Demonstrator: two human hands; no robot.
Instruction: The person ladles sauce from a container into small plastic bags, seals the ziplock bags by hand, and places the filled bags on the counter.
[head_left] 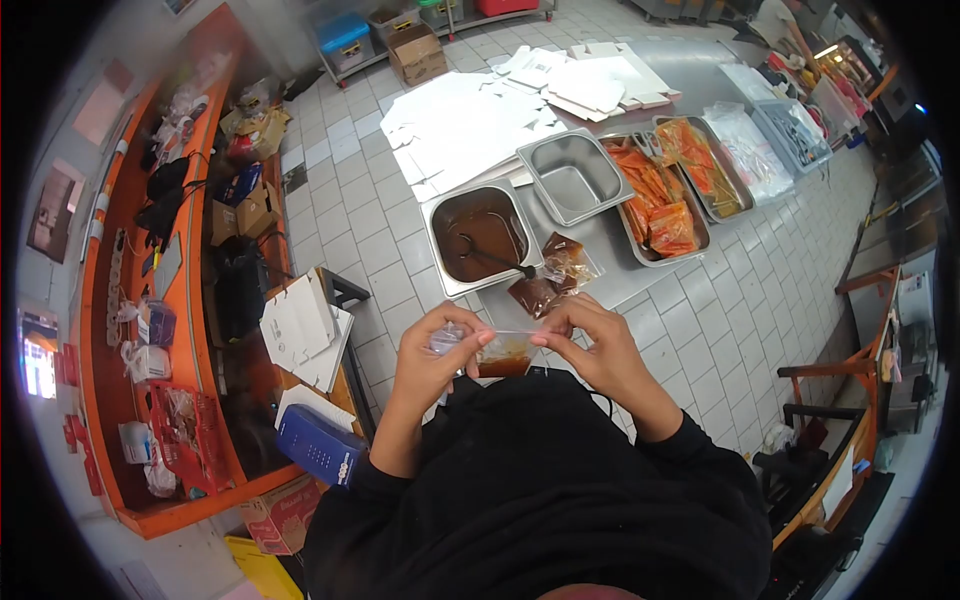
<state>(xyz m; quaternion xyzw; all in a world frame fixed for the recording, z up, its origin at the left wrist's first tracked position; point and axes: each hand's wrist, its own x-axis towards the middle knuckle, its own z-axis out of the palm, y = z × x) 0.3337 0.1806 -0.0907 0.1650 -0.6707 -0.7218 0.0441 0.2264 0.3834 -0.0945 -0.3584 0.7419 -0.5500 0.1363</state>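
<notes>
At the far left of the frame, orange shelving [185,330] holds boxes and bags. Just left of centre, a left hand [432,350] pinches one corner of a clear plastic bag [507,362] between thumb and forefinger, with more clear plastic against its palm. Above sits a steel pan of brown sauce [482,235], a ladle [497,260] leaning in it. The bag, at lower centre, has its top edge stretched level, left to right; its sauce-filled body hangs toward the bottom edge, foreshortened, so its long axis cannot be told. Sauce packets [566,264] lie above it. The right hand [598,350] pinches the other corner, fingers curled.
</notes>
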